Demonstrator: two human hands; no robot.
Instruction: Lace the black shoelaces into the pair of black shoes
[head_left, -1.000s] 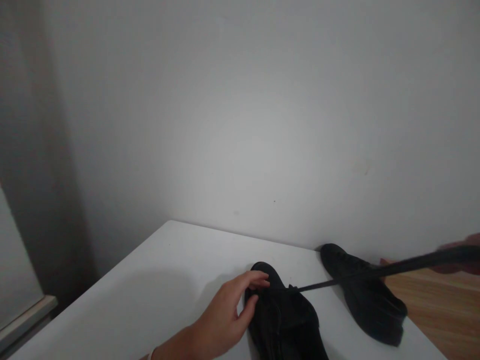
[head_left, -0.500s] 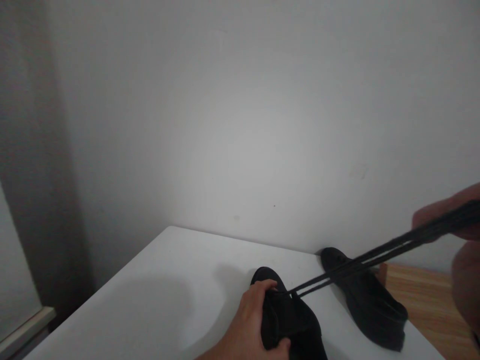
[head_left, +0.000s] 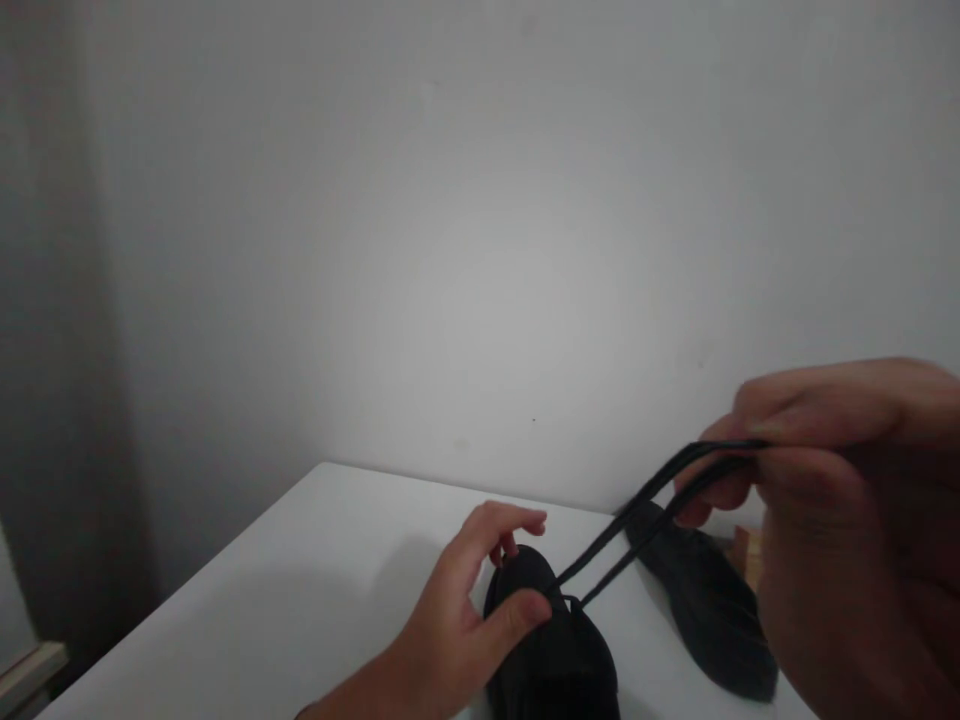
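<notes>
A black lace-up shoe (head_left: 559, 650) stands on the white table at the bottom middle, toe toward the wall. Over its left side and front lies my left hand (head_left: 472, 600), thumb resting near the laces, with the index finger lifted and the fingers apart. Two strands of black shoelace (head_left: 637, 510) rise from the shoe to the upper right. Their ends are pinched between the thumb and index finger of my right hand (head_left: 832, 490), which is closed and held in the air at the right. The strands sag slightly.
A second black shoe (head_left: 709, 610) lies on the white table (head_left: 285, 590) to the right, partly behind my right hand. The table's back edge meets a pale wall (head_left: 487, 250). A wooden surface (head_left: 750, 550) shows past the right side.
My right hand has come in from the right edge, closer to the shoe, and the taut laces have slackened. My left hand has loosened and shifted up toward the toe.
</notes>
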